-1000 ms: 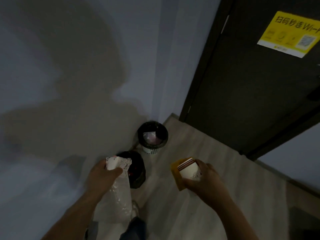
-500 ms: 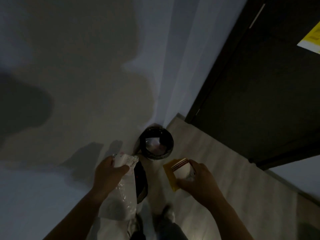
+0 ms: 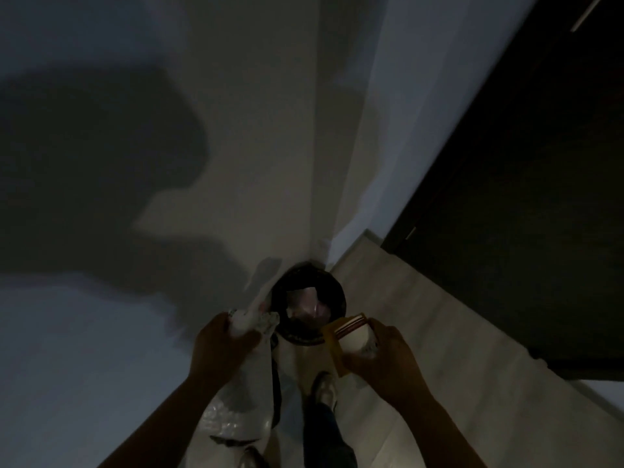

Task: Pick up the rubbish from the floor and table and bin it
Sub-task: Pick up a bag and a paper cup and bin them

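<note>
From the head view, the left hand (image 3: 221, 346) gripped a white plastic bag (image 3: 246, 393) and the right hand (image 3: 388, 361) clutched a paper cup (image 3: 354, 337) with a yellow packet (image 3: 332, 349), both just beside the bin (image 3: 339, 298) in the corner. The bin's mouth looked narrow, so the bulky bag could catch its rim and spill onto the floor (image 3: 422, 332). No writing was readable.

Single wide-angle view from head height, pitched steeply down and forward into a room corner (image 3: 317, 214). Close over left hand (image 3: 221, 346) and right hand (image 3: 385, 359); bin (image 3: 341, 300) just beyond, on the floor (image 3: 422, 315) below.
</note>
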`<state>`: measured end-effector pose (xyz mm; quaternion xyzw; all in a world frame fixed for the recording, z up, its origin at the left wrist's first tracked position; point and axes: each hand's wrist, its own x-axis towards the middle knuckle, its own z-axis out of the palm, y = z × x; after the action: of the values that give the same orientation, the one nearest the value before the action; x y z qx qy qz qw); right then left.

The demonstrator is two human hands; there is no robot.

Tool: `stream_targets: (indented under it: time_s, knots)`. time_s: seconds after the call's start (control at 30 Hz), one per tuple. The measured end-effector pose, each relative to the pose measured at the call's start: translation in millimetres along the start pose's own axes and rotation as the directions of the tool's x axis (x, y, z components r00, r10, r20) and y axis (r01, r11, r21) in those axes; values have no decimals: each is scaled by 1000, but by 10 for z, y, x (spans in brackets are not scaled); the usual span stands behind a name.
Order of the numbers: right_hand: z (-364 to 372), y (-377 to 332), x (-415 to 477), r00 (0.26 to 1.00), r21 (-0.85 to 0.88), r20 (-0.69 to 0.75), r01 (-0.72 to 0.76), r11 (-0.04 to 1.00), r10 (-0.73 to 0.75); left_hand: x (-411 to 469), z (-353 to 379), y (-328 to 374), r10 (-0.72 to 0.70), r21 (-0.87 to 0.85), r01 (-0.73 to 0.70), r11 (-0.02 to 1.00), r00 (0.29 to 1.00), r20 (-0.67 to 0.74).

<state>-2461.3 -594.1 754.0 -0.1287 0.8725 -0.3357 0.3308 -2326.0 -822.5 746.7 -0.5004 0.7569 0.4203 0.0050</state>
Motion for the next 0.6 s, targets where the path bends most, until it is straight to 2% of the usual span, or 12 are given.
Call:
stream_targets:
  time_s: [0.1, 0.3, 0.47, 0.6]
  knots:
    - [-72, 145, 501, 1000, -45, -17, 9, 999, -9, 372, 353, 102, -67, -6, 67, 998, 998, -8]
    - [222, 581, 1388, 1000, -18, -9, -21, 1000, 21, 1276, 1188, -90, -149, -6, 150, 989, 986, 75]
    - [579, 1052, 1936, 997, -8, -15, -77, 997, 77, 1892, 1887, -363, -142, 43, 138, 989, 984, 111]
    - [850, 1478, 2284, 993, 15, 1, -122, 992, 122, 2317, 2468, -594, -84, 79, 78, 994, 993, 81]
